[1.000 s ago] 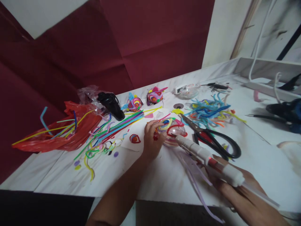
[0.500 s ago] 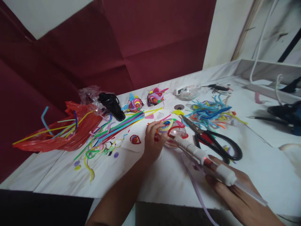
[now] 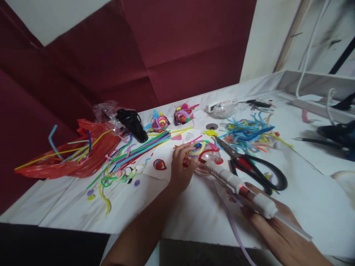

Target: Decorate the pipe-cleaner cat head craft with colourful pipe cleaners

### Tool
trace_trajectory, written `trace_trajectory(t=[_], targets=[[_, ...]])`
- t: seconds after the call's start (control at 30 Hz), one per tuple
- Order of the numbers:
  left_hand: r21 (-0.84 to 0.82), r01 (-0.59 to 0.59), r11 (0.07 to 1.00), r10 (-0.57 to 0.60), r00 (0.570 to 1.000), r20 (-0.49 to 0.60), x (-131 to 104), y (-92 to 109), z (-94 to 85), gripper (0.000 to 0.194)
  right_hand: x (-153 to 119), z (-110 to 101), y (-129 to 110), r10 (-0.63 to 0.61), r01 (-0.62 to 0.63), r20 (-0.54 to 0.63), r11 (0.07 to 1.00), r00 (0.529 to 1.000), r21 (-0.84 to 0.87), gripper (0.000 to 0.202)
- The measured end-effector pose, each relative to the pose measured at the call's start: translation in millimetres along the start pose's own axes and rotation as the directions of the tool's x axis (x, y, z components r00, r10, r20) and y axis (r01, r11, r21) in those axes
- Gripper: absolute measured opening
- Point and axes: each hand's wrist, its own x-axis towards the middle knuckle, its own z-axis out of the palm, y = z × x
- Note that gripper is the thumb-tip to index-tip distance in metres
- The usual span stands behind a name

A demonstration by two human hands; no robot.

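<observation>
My left hand (image 3: pixel 181 166) grips the left side of a clear plastic ball (image 3: pixel 208 157) partly covered with curled, colourful pipe cleaners. In my right hand (image 3: pixel 273 221) is a white glue gun (image 3: pixel 226 175) with a clear glue stick out of its back end and a small red light on its body. Its nozzle touches or nearly touches the ball's near side; the exact contact is too blurred to tell. Just right of the ball lie large black-handled scissors (image 3: pixel 245 160). A red-rimmed eye piece (image 3: pixel 159 164) rests on white paper left of my left hand.
Two finished-looking pipe-cleaner fish (image 3: pixel 159 122) stand at the back. Pipe cleaners lie in a bundle (image 3: pixel 146 147), in a red plastic bag (image 3: pixel 63 162) and in a blue heap (image 3: pixel 246 129). A black glue-gun-like tool (image 3: pixel 131 123) sits behind. A pale cord (image 3: pixel 233 225) hangs over the front edge.
Almost nothing differs. The glue gun and my right hand have shifted very slightly, while my left hand keeps its hold on the ball.
</observation>
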Motion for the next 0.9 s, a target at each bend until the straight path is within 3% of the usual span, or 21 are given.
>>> trace_trajectory(t=[0.17, 0.63, 0.9], targets=[[-0.006, -0.003, 1.000, 0.003, 1.000, -0.007, 0.2, 0.4, 0.3, 0.023, -0.3, 1.3, -0.7, 0.033, -0.033, -0.009, 0.999, 0.999, 0.007, 0.018], [-0.010, 0.010, 1.000, -0.011, 1.000, -0.008, -0.8, -0.2, 0.8, 0.023, 0.9, 3.4, -3.8, -0.045, 0.043, -0.040, 0.998, 0.998, -0.050, 0.019], [-0.021, -0.014, 1.000, 0.014, 1.000, -0.013, -0.7, -2.4, 1.0, 0.022, -1.7, 5.5, 5.4, -0.179, 0.161, -0.097, 0.971, 0.979, -0.175, 0.025]])
